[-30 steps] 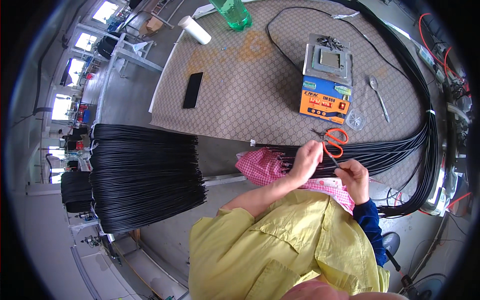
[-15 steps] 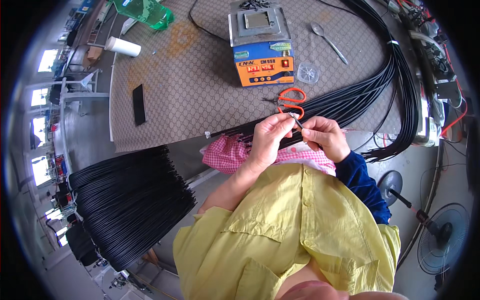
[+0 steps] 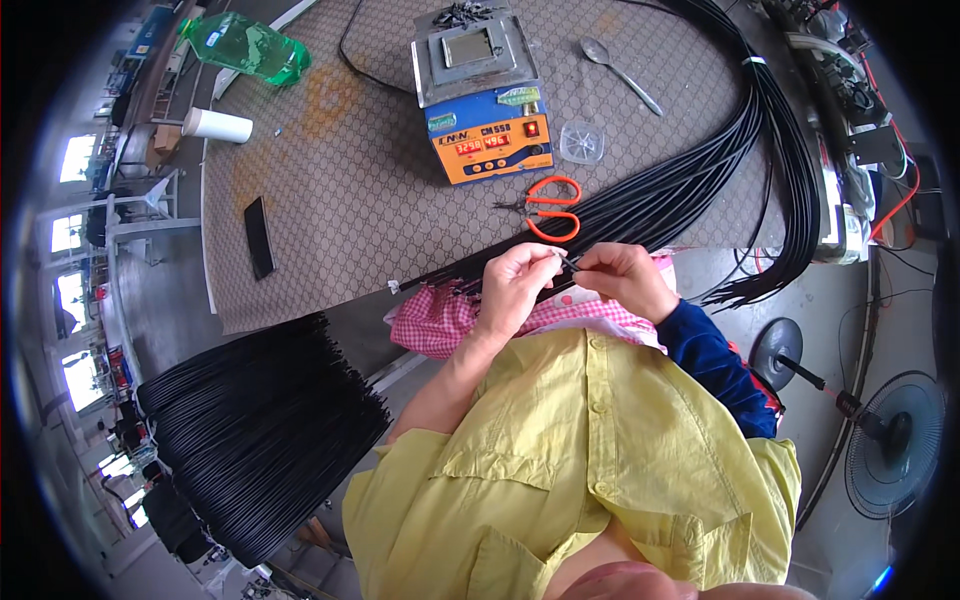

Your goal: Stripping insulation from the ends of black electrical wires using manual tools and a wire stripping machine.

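Observation:
Just in front of the table's near edge, my two hands meet at the end of a thin black cable (image 3: 569, 264). My left hand (image 3: 516, 287) pinches its tip between thumb and fingertips. From the other side my right hand (image 3: 632, 280) is closed on the same cable, with its fingers bent over it. The fingers hide most of the tip, so its detail cannot be made out. Small scissors with orange handles (image 3: 571, 224) lie just beyond my hands. Beside them a bundle of black cables (image 3: 690, 185) runs to the right across the table.
A blue and orange solder pot (image 3: 490, 150) stands on the patterned table (image 3: 340, 200), near a clear dish (image 3: 582, 142) and a spoon (image 3: 622, 76). Leftward are a phone (image 3: 259, 238), white cup (image 3: 217, 126) and green bottle (image 3: 247, 48). More cables (image 3: 260, 430) hang at left; a fan (image 3: 895, 440) stands right.
The whole view has shifted, so the table things sit farther left. My right hand's fingers now bend more over the cable, and less of it shows between my hands.

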